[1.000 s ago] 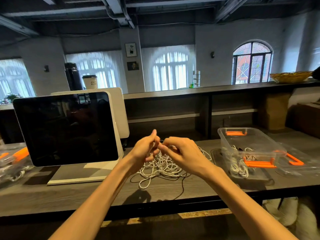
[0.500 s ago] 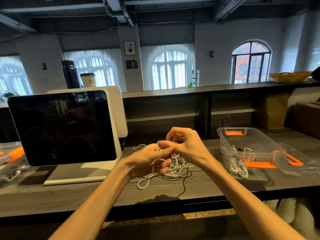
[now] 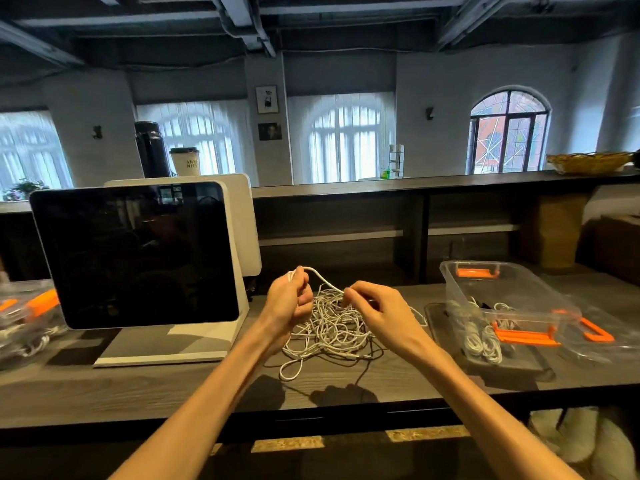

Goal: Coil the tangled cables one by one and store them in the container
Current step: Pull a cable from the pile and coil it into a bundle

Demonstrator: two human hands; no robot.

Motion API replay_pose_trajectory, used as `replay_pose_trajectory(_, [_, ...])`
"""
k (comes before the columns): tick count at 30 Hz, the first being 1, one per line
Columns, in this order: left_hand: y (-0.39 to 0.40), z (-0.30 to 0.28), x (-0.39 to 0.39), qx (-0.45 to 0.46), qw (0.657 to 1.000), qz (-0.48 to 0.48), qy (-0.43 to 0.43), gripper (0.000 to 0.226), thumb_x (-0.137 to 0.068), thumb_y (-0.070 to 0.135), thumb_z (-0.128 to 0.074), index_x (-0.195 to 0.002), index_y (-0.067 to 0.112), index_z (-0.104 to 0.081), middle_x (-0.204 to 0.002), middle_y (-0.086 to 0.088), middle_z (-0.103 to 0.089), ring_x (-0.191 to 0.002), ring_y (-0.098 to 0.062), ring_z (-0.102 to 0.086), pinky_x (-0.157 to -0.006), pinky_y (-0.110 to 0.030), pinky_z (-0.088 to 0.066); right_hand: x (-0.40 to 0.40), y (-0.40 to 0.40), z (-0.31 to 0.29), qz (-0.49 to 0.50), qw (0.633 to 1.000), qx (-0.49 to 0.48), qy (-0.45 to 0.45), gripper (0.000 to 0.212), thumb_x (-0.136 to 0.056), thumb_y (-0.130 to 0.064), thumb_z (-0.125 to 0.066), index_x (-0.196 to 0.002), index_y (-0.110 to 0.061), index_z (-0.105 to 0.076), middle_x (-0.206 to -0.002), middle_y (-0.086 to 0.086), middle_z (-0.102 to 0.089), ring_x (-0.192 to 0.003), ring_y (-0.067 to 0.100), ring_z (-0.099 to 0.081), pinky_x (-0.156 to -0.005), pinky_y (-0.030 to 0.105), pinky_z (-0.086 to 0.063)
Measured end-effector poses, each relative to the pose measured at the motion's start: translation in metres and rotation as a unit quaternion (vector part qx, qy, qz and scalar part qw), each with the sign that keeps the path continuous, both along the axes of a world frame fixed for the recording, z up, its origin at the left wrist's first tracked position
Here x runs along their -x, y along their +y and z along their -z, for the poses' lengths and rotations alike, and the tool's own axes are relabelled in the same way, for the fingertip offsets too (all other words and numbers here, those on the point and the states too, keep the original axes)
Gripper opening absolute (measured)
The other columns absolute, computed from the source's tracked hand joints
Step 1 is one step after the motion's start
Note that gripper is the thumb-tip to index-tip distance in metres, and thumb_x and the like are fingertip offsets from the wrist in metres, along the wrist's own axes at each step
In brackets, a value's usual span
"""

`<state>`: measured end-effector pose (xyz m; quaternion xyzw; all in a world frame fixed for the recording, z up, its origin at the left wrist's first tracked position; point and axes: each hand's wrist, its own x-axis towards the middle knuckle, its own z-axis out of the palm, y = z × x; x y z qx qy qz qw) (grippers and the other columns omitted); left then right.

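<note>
Looking down from the head camera, both bare forearms reached over a dark wooden worktop (image 3: 104, 396). The left hand (image 3: 289, 304) had its fingers curled round a strand of white cable (image 3: 323, 278), which arched from its top across to the right hand (image 3: 375, 311), where thumb and fingertips pinched the same strand. Beneath and between the two hands lay the tangled cables (image 3: 332, 332), a loose white heap resting on the worktop, with one loop trailing toward the near edge and a thin dark lead running out of it. To the right, well apart from the heap, stood the clear plastic container (image 3: 485, 289) with orange clips, already holding coiled white cables against its near wall; its clear lid (image 3: 599, 336) with an orange latch lay just beside it. To the left stood a dark screen (image 3: 133, 254) on a white stand, and further left another clear box (image 3: 24, 317) with orange parts sat at the frame edge.
</note>
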<state>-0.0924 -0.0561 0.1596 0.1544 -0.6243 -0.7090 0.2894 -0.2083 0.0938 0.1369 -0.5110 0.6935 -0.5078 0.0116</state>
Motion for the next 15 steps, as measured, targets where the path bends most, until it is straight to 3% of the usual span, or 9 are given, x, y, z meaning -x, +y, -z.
replay_pose_trajectory(4, [0.014, -0.002, 0.011, -0.048, 0.998, -0.022, 0.044, 0.035, -0.100, 0.042, -0.057, -0.083, 0.012, -0.056, -0.054, 0.002, -0.038, -0.043, -0.008, -0.034, -0.045, -0.019, -0.029, -0.019, -0.017, -0.001, -0.004, 0.995, -0.040, 0.089, 0.022, -0.107, -0.028, -0.051, -0.091, -0.024, -0.067, -0.074, -0.006, -0.064, -0.066, 0.009, -0.060, -0.064, 0.026, -0.051])
replay_pose_trajectory(6, [0.019, -0.003, 0.012, -0.031, 0.998, -0.020, 0.048, 0.034, -0.097, 0.040, -0.062, -0.098, 0.006, -0.062, -0.055, 0.003, -0.039, -0.045, -0.008, -0.035, -0.047, -0.019, -0.031, -0.020, -0.018, 0.000, 0.008, 0.994, -0.040, 0.098, 0.024, -0.106, -0.027, -0.051, -0.090, -0.022, -0.068, -0.073, -0.005, -0.065, -0.065, 0.012, -0.061, -0.066, 0.034, -0.054])
replay_pose_trajectory(8, [0.021, -0.003, 0.011, 0.005, 0.999, -0.014, 0.034, 0.033, -0.094, 0.041, -0.066, -0.089, 0.009, -0.061, -0.056, 0.004, -0.039, -0.048, -0.007, -0.035, -0.048, -0.019, -0.032, -0.019, -0.016, -0.001, 0.008, 0.992, -0.048, 0.116, 0.026, -0.105, -0.026, -0.051, -0.087, -0.020, -0.068, -0.071, -0.003, -0.066, -0.063, 0.014, -0.061, -0.066, 0.040, -0.055])
replay_pose_trajectory(11, [0.020, -0.003, 0.011, -0.024, 0.999, -0.016, 0.028, 0.036, -0.100, 0.039, -0.058, -0.075, 0.013, -0.053, -0.062, 0.000, -0.044, -0.053, -0.008, -0.042, -0.050, -0.018, -0.039, -0.021, -0.014, -0.005, -0.012, 0.992, -0.057, 0.112, 0.027, -0.106, -0.026, -0.051, -0.086, -0.020, -0.069, -0.070, -0.001, -0.066, -0.062, 0.016, -0.060, -0.064, 0.041, -0.054])
replay_pose_trajectory(15, [0.023, -0.007, 0.009, -0.155, 0.983, 0.012, 0.093, 0.027, -0.107, 0.028, -0.046, -0.103, 0.004, -0.058, -0.089, -0.013, -0.068, -0.080, -0.021, -0.074, -0.067, -0.031, -0.059, -0.024, -0.011, -0.003, -0.035, 0.994, -0.057, 0.087, 0.027, -0.106, -0.035, -0.052, -0.094, -0.024, -0.073, -0.072, -0.002, -0.069, -0.065, 0.013, -0.064, -0.066, 0.033, -0.054])
